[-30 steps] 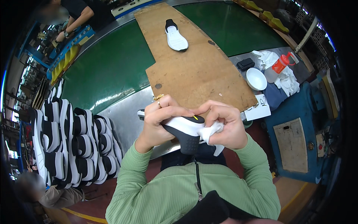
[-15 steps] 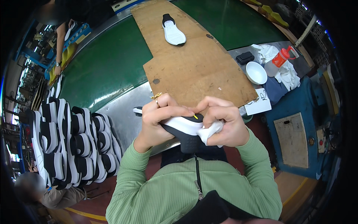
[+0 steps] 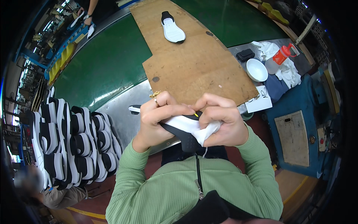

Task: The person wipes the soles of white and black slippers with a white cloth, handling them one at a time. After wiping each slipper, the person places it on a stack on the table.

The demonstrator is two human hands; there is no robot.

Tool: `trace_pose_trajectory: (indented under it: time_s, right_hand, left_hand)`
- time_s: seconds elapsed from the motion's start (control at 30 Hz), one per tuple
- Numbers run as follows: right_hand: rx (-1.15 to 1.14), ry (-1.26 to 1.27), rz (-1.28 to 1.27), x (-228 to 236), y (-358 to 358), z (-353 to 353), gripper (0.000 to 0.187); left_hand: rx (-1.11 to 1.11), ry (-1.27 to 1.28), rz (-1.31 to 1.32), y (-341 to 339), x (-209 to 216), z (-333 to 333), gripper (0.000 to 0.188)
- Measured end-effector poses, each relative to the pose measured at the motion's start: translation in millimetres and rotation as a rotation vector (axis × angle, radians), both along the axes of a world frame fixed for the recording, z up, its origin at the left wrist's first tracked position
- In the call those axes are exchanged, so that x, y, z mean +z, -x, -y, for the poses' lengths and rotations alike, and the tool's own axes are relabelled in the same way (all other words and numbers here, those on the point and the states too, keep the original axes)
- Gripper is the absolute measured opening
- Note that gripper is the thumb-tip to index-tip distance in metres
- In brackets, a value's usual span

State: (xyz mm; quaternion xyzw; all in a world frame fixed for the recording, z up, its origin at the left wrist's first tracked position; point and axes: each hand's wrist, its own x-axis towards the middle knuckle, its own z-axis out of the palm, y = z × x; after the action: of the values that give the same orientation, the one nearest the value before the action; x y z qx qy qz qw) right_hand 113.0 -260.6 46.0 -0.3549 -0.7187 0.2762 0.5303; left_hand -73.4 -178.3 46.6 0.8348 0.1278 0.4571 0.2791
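A black and white shoe sole [image 3: 185, 136] with a small yellow mark is held up in front of my body, over the near edge of the bench. My left hand [image 3: 158, 121] grips its left side, thumb along the top. On the other side, my right hand [image 3: 225, 125] is closed around a crumpled white cloth [image 3: 206, 133] and presses it to the sole, fingertips near the yellow mark. Both hands partly hide the sole. Beyond them, another sole [image 3: 173, 30] lies on a brown board [image 3: 194, 71]. Part of one more sole [image 3: 134, 108] shows beside my left hand.
Stacked black and white soles [image 3: 82, 145] stand at the left. At right are a white bowl [image 3: 257, 70], a red-capped bottle [image 3: 280, 59], white cloths [image 3: 289, 74], a black case [image 3: 245, 55] and a paper card [image 3: 259, 101]. Across the green surface [image 3: 100, 74], a co-worker's hand [image 3: 88, 21] shows.
My right hand and the cloth have shifted slightly left over the sole, covering more of its white side. The co-worker's arm at far left has moved up and to the right.
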Motion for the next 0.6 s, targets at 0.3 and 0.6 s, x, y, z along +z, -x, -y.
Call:
trace_pose_trajectory:
  time_s: [0.3,0.6]
  right_hand:
    - [0.105,-0.105,-0.128,11.5,5.7,-13.8,0.027]
    - [0.112,-0.137,-0.112,13.2,21.2,-20.5,0.029]
  left_hand:
    - [-0.126,0.439,0.349,3.3,6.1,-8.2,0.021]
    - [-0.556,0.967,0.818,-4.9,-12.9,-17.0,0.037]
